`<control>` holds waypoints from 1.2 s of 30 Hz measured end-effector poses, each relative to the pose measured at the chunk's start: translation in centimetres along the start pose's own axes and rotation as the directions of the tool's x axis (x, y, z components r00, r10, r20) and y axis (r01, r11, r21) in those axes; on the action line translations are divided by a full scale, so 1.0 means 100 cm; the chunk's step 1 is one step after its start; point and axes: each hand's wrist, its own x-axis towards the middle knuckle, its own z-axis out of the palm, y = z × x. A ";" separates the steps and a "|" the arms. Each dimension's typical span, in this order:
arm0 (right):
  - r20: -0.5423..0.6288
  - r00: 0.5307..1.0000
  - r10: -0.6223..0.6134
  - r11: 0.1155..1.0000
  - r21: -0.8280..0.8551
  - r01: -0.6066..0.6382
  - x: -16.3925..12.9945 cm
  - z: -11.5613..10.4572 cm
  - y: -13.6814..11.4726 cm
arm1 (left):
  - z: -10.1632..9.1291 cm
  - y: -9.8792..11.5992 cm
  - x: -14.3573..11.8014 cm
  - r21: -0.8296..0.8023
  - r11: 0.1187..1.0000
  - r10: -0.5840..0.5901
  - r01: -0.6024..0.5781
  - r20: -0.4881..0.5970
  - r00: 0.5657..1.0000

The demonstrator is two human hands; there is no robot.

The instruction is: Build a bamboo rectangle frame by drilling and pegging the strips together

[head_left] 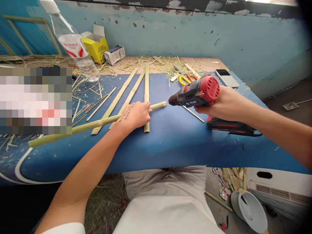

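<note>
Nearest, resting on the blue padded surface (156, 146): the left hand (135, 114), fingers clenched over a long green round bamboo stick (83, 127), pinning it down just short of its cut end. Long axis of that stick running from lower left to upper right, the free end poking out past the fingers toward the right. Directly in line with that end, touching or all but touching it: the bit of a red-and-black cordless drill (197, 92), gripped by the right hand (225, 104), fingers wrapped tight around the handle, body of the tool level and pointing left along the stick's axis. Left hand on the stick itself, therefore nearer; right hand well off to the right behind the drill. Under and beyond the left hand, three flat split bamboo slats (146, 84) lying side by side, fanned away toward the far edge, with thin slivers beside them. Farther back, a clear plastic water bottle (75, 48), contents not discernible; an open yellow cardboard box (96, 45), inside hidden; a small white carton (115, 54), closed; a dark smartphone (226, 77) at the right, amid straw-like shavings. Down on the floor at right, a grey bucket (251, 211), seemingly bare inside.
</note>
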 end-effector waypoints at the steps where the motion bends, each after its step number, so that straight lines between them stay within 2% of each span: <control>1: 0.002 1.000 0.003 1.000 0.007 -0.003 0.000 0.000 0.000 | 0.000 0.000 0.000 0.001 1.000 -0.001 0.001 0.001 1.000; 8: 0.005 1.000 -0.014 1.000 -0.007 0.014 -0.001 -0.002 -0.001 | 0.001 -0.001 0.000 0.005 1.000 0.004 -0.004 0.002 1.000; 15: 0.025 0.999 0.022 1.000 0.014 -0.022 0.000 -0.004 0.000 | -0.002 0.000 -0.001 -0.014 1.000 -0.006 0.006 0.021 1.000; 21: 0.002 0.998 -0.060 0.997 0.055 0.060 0.002 -0.005 -0.001 | -0.002 0.001 -0.001 -0.025 1.000 0.002 -0.002 0.021 1.000; 27: 0.030 0.999 0.028 1.000 0.011 -0.029 0.001 -0.004 -0.001 | 0.000 -0.002 -0.001 -0.024 0.999 0.023 -0.023 0.001 1.000; 36: 0.030 0.999 0.021 1.000 0.005 -0.021 0.001 -0.005 0.000 | -0.002 -0.001 -0.001 -0.030 0.999 0.015 -0.015 0.012 1.000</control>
